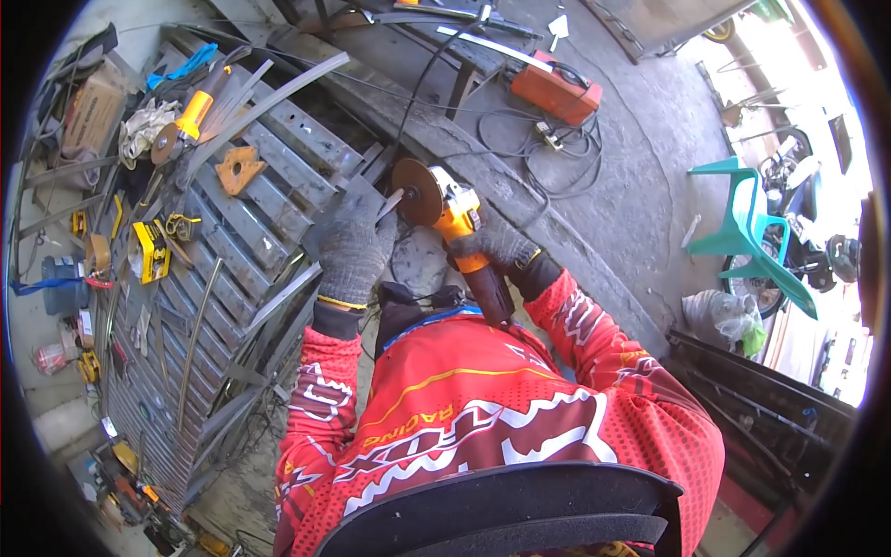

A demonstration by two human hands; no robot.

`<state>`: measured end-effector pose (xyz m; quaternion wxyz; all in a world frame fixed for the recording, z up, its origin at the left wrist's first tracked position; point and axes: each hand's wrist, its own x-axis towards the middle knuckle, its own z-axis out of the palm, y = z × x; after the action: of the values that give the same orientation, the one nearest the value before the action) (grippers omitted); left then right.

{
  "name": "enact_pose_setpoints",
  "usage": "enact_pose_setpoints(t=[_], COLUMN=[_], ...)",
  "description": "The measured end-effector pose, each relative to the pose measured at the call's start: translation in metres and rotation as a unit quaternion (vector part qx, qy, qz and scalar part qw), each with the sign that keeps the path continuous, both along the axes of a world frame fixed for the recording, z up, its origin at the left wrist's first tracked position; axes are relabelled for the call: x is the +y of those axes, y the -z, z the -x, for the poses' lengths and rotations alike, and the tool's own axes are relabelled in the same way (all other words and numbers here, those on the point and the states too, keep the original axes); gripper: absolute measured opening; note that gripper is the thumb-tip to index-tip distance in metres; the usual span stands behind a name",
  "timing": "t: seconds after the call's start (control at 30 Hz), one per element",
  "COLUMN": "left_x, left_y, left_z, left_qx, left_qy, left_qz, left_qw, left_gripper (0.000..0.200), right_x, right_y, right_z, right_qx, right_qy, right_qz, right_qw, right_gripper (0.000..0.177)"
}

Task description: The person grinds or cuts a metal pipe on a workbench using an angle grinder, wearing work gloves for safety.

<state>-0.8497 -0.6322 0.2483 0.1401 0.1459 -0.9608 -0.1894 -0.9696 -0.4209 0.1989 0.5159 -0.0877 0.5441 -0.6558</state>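
Wrapped round the body of an orange angle grinder [455, 221] is my gloved right hand [501, 247]. The grinder's brown disc [417, 190] faces left, toward my other hand. My left hand [353, 249], in a grey knit glove, is closed on a small flat metal piece [390, 203]. That piece's pointed end sticks out right at the disc's edge. Most of the piece is hidden by the glove. Both hands are in front of my waist, beside the slatted metal bench.
On the slatted metal bench [249, 239] lie a second angle grinder [193, 116], a rusty plate with a hole [239, 171], a yellow tape measure [150, 252] and metal strips. A red machine box [557, 90] stands ahead among cables. A green chair [742, 223] is at the right.
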Motion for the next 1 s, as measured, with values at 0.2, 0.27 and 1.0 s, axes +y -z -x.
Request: enact_pose_setpoints(t=[0.2,0.27,1.0], left_x=[-0.007,-0.010,-0.015], left_y=[0.000,-0.003,-0.009], left_z=[-0.002,-0.003,-0.001], left_qx=[-0.036,-0.081,-0.110], left_qy=[0.005,0.031,-0.021], left_qz=[-0.026,-0.031,0.030], left_qw=[0.999,0.996,0.993], left_gripper=[0.021,0.021,0.030], right_x=[0.001,0.002,-0.006], right_y=[0.003,0.005,-0.009], right_z=[-0.004,-0.007,-0.002], right_qx=[0.023,0.020,0.089], right_qy=[-0.008,0.022,-0.022], right_qz=[0.000,0.002,-0.028], right_qw=[1.000,1.000,0.995], right_gripper=[0.095,0.065,0.097])
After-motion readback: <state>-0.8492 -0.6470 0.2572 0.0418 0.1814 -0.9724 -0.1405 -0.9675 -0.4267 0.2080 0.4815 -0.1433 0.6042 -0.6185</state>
